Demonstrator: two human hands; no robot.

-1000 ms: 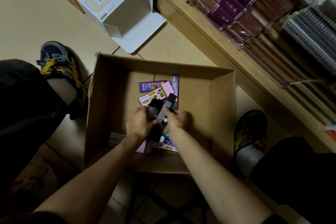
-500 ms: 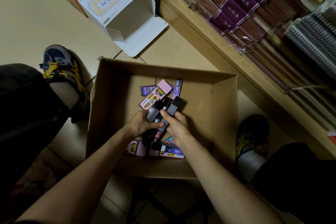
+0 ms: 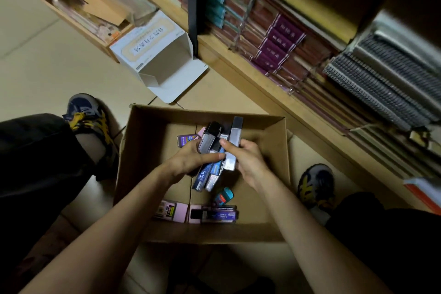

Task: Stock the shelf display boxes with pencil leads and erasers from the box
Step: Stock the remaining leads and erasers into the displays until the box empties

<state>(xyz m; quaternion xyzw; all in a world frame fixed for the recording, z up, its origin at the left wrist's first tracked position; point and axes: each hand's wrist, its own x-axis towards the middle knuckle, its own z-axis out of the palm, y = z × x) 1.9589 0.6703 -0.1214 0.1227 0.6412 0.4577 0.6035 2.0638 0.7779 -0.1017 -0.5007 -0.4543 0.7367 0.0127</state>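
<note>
"Hands first: what did they have?"

"Both were curled round one fanned bundle of pencil lead cases (image 3: 211,143), held just above the floor of the cardboard box (image 3: 282,174). The left hand (image 3: 188,162) gripped it from the side, thumb across the front. The right hand (image 3: 248,162) pinched the tall grey case (image 3: 232,145) at the bundle's edge."

"How would those cases handle?"

"Light, stiff and slick, I judged. Hard plastic slides on itself, so a loose fan could spill. Squeezing the flat faces together near the middle looked safest."

"And around them?"

"Loose on the box floor lay a pink pack (image 3: 179,213), a purple pack (image 3: 222,214) and a small teal item (image 3: 225,194) I couldn't identify. A second purple pack (image 3: 186,140) sat beyond the hands. Past the box an open white carton (image 3: 152,43) lay against the wooden shelf (image 3: 238,71), which carried maroon packets (image 3: 281,48) and spiral notebooks (image 3: 381,83)."
</note>
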